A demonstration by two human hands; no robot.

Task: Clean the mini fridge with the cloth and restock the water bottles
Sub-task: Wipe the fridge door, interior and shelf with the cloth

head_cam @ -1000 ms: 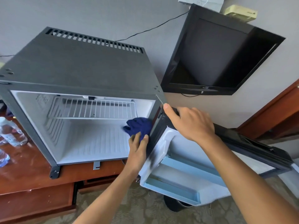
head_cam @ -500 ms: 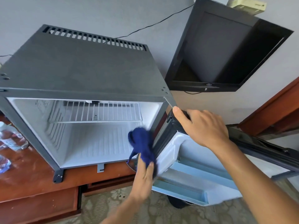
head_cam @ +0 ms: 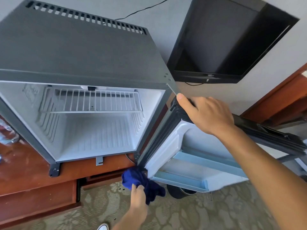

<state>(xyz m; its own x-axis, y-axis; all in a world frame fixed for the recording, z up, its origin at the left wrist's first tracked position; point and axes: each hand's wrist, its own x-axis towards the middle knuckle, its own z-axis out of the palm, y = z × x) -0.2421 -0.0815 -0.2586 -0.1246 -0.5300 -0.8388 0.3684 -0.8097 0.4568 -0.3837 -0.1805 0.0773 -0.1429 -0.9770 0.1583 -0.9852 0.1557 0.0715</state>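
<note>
The mini fridge [head_cam: 79,57] is seen standing open on a wooden surface [head_cam: 29,176], and every place below is given relative to it. Its door [head_cam: 191,146] is swung wide to the right and is steadied at the top corner by the right hand [head_cam: 206,113], whose fingers are curled over the door's edge. A dark blue cloth [head_cam: 141,181] is bunched and gripped in the left hand [head_cam: 137,196], below the fridge's lower right corner, where the cloth is pressed against the bottom of the door near the hinge. The two hands are held well apart.

Inside the fridge only a wire shelf [head_cam: 91,102] is seen near the top; no bottles are stored in the cavity or on the blue door shelves [head_cam: 199,165]. Water bottles [head_cam: 8,135] are glimpsed, blurred, on the surface to the left of the fridge.

The task is judged to be in its cleaning stage, with the door's lower edge being wiped. Whether the interior has been fully wiped cannot be told. Restocking is judged not yet begun, since the bottles are outside the fridge.
</note>
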